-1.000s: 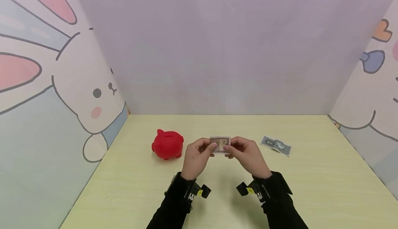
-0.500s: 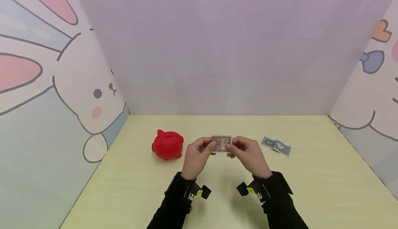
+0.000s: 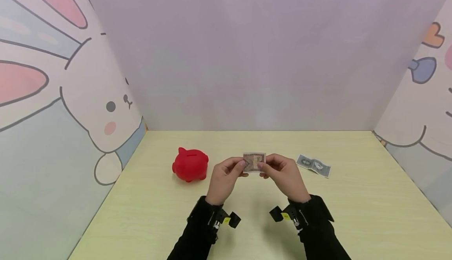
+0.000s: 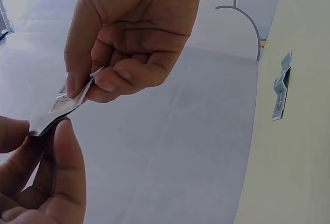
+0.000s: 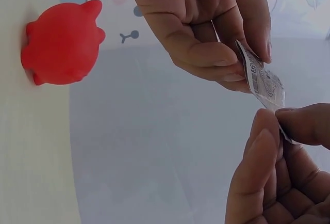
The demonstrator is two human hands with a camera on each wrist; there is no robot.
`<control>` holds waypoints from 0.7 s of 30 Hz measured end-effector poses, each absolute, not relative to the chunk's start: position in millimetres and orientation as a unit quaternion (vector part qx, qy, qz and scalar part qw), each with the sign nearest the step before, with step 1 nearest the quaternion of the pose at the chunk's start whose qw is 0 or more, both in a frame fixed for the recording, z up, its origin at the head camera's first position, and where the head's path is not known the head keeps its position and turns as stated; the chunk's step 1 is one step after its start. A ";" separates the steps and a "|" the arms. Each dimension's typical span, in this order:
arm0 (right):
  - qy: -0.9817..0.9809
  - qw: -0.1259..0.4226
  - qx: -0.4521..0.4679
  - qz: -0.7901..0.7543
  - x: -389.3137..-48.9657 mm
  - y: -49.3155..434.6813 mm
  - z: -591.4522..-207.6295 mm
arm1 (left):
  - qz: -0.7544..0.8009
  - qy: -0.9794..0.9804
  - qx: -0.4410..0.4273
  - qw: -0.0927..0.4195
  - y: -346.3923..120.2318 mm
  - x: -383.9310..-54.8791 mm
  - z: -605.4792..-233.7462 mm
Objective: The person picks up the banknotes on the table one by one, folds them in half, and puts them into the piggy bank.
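Observation:
A small brownish banknote [image 3: 254, 162], seemingly folded, is stretched flat between both hands above the table. My left hand [image 3: 223, 178] pinches its left end, thumb in front and fingers behind. At the other end my right hand [image 3: 287, 177] pinches it the same way. From the left wrist the banknote [image 4: 67, 104] shows nearly edge-on, with layers slightly parted along one side. Printed lines show on the banknote [image 5: 264, 79] in the right wrist view. A second, grey-green banknote [image 3: 313, 165] lies creased on the table, right of the right hand.
A red piggy bank [image 3: 191, 165] with a slot on top stands on the table left of the left hand. The pale yellow table [image 3: 148, 213] meets a lilac back wall [image 3: 257, 56]. Cartoon-printed panels [image 3: 88, 119] flank both sides.
Both hands, with the banknote between them, have drifted slightly right, and the banknote sits a little higher. The piggy bank and the second banknote stay where they were.

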State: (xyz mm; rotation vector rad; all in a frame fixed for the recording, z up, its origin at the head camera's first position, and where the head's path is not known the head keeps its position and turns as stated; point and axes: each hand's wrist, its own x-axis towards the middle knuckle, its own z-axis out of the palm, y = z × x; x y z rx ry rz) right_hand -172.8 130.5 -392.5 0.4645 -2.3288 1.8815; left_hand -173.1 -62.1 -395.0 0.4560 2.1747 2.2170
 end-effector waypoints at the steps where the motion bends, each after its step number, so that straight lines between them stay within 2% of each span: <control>1: -0.767 0.057 0.153 0.620 -172.6 130.4 -392.5 | 0.706 0.692 0.147 0.002 -62.0 -173.1 -395.0; 21: -0.756 0.059 0.168 0.630 -169.1 128.5 -388.5 | 0.691 0.700 0.179 -0.003 -62.0 -171.3 -394.9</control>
